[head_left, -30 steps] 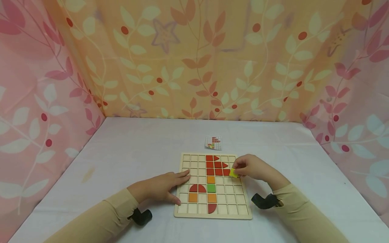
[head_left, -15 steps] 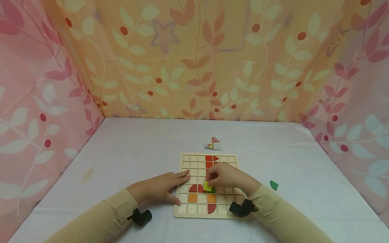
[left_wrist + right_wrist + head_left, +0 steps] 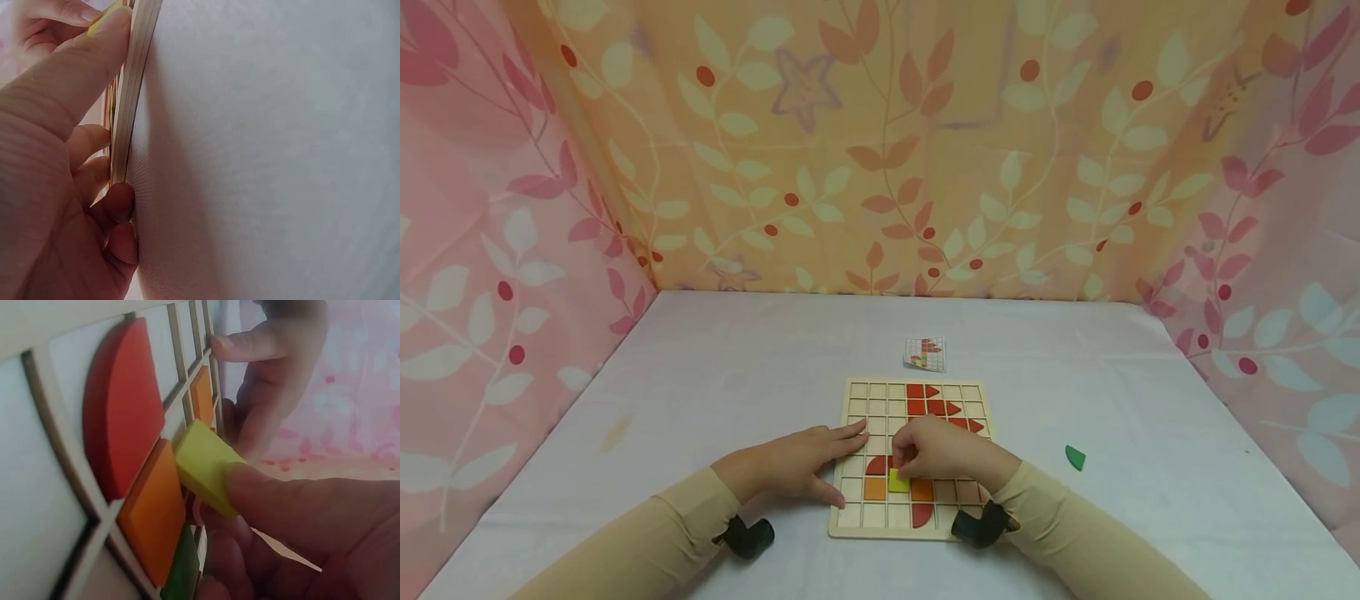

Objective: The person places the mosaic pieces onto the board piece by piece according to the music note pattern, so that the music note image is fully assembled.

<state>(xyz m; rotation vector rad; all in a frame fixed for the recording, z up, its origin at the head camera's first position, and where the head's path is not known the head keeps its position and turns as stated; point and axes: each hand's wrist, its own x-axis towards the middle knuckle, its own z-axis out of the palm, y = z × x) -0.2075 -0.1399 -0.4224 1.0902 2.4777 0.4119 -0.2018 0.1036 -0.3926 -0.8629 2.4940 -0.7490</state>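
Observation:
My right hand (image 3: 951, 450) pinches a yellow square tile (image 3: 898, 481) over the wooden grid board (image 3: 925, 535). In the right wrist view the yellow tile (image 3: 209, 465) is tilted, held by thumb and fingers, between two orange square tiles (image 3: 153, 512). A red quarter-circle tile (image 3: 922, 515) sits in the bottom row. Red squares and triangles (image 3: 936, 407) fill cells at the top; the fingers hide part of the middle column. At the board's left edge my left hand (image 3: 793, 462) rests with fingers extended on it; its thumb (image 3: 75, 81) lies along the edge in the left wrist view.
Behind the board lies a small printed pattern card (image 3: 925, 354). A green quarter-circle tile (image 3: 1076, 457) lies on the white tablecloth (image 3: 760, 350) to the right. Patterned curtains (image 3: 880, 150) stand at the back and both sides.
My right hand has carried the yellow tile left and nearer, from the board's right edge to the cell between the orange squares. The green tile has come into view. The left hand stays put.

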